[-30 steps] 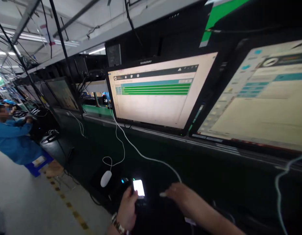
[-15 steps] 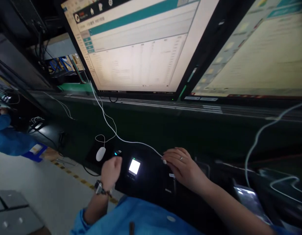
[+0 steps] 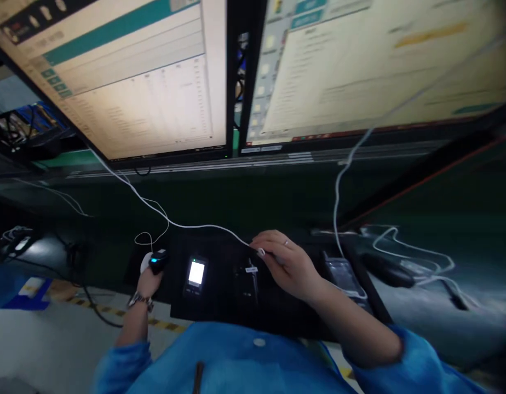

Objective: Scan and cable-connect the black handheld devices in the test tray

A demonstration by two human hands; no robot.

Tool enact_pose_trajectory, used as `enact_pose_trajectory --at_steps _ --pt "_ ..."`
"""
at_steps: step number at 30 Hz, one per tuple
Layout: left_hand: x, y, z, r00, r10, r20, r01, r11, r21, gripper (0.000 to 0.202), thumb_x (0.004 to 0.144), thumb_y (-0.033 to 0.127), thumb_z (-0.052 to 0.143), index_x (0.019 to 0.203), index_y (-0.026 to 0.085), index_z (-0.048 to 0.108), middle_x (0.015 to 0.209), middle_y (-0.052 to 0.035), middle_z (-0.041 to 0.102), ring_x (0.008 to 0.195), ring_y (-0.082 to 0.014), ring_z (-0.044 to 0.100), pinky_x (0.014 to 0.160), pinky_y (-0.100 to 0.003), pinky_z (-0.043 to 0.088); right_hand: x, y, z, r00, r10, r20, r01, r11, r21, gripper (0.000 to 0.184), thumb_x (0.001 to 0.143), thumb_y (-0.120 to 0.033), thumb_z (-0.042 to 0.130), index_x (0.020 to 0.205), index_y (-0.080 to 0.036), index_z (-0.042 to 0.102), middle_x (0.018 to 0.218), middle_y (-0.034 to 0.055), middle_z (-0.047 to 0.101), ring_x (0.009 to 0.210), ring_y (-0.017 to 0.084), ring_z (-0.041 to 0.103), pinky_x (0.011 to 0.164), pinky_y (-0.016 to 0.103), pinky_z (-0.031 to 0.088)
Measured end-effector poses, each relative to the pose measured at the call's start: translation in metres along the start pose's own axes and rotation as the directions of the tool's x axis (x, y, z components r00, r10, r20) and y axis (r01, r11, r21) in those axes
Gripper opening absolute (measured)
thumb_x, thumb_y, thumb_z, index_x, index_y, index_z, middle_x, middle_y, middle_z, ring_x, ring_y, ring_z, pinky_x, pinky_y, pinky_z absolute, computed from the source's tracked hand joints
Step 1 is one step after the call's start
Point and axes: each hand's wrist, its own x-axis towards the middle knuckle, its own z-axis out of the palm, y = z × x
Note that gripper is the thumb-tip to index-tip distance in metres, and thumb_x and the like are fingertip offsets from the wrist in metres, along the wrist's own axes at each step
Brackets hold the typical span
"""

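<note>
My left hand, with a watch on the wrist, is closed around a small dark device with a blue light, just in front of a white mouse. My right hand pinches the plug end of a white cable over a dark phone lying in a black tray. A phone with a lit screen lies in the tray between my hands. Another dark phone lies right of my right hand.
Two large lit monitors, the left monitor and the right monitor, hang close above the dark green bench. More white cables and a black mouse lie at the right. The floor with a yellow striped line is at the left.
The view has swung down and to the right. My left hand moved left from the lit phone to the blue-lit device. My right hand stays at the white cable's end.
</note>
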Motion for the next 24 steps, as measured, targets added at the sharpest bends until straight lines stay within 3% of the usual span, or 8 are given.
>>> enact_pose_trajectory --at_steps 2,5,8,10,14,24 --pt "-0.037 0.013 -0.022 0.999 0.033 -0.019 -0.033 0.999 -0.010 0.037 0.083 0.046 0.053 0.092 0.012 0.064 0.079 -0.0101 0.072 0.082 -0.0269 0.068 0.070 -0.031 0.046 -0.001 0.003 -0.008 0.998 0.002 -0.067 -0.001 1.000 0.023 0.020 0.089 -0.009 0.050 0.102 -0.021 0.060 0.095 0.0069 0.064 0.092 0.019 0.061 0.075 0.037 0.057" --pt "-0.104 0.055 -0.037 0.985 0.170 0.027 -0.165 0.976 -0.144 0.045 0.075 0.061 0.054 0.081 0.017 0.064 0.070 -0.0076 0.071 0.074 -0.0266 0.067 0.068 -0.032 0.047 0.000 0.005 -0.016 0.990 0.011 -0.141 0.001 0.996 0.084 0.019 0.090 -0.011 0.050 0.100 -0.022 0.062 0.096 0.0066 0.065 0.094 0.018 0.061 0.077 0.038 0.057" --pt "-0.162 0.105 -0.025 0.962 0.251 0.102 -0.234 0.960 -0.152 0.041 0.072 0.060 0.057 0.073 0.020 0.063 0.062 -0.0052 0.067 0.062 -0.0238 0.063 0.059 -0.031 0.044 0.000 0.004 -0.021 0.986 0.004 -0.164 0.023 0.987 0.160 0.017 0.090 -0.012 0.050 0.097 -0.021 0.063 0.095 0.0069 0.066 0.094 0.018 0.061 0.080 0.039 0.056" --pt "-0.183 0.130 -0.011 0.947 0.294 0.125 -0.281 0.953 -0.115 0.038 0.074 0.057 0.056 0.075 0.020 0.063 0.058 -0.0037 0.064 0.056 -0.0215 0.058 0.056 -0.030 0.040 -0.002 0.002 -0.024 0.989 0.001 -0.151 0.030 0.979 0.203 0.017 0.090 -0.013 0.050 0.096 -0.020 0.064 0.093 0.0072 0.068 0.093 0.018 0.061 0.079 0.039 0.056" --pt "-0.194 0.153 0.008 0.957 0.266 0.114 -0.264 0.964 -0.037 0.036 0.077 0.054 0.053 0.074 0.019 0.060 0.057 -0.0045 0.063 0.056 -0.0216 0.059 0.055 -0.031 0.039 -0.012 -0.001 -0.030 0.992 0.012 -0.125 0.021 0.966 0.257 0.015 0.090 -0.015 0.050 0.093 -0.019 0.064 0.090 0.0075 0.069 0.089 0.018 0.062 0.078 0.037 0.056" --pt "-0.206 0.161 0.011 0.960 0.270 0.076 -0.254 0.951 -0.177 0.033 0.076 0.049 0.057 0.084 0.017 0.063 0.056 -0.0027 0.065 0.057 -0.0222 0.065 0.057 -0.030 0.045 -0.027 -0.001 -0.038 0.989 0.102 -0.108 -0.065 0.952 0.299 0.016 0.089 -0.016 0.050 0.092 -0.019 0.066 0.092 0.0077 0.068 0.090 0.018 0.062 0.080 0.037 0.055"
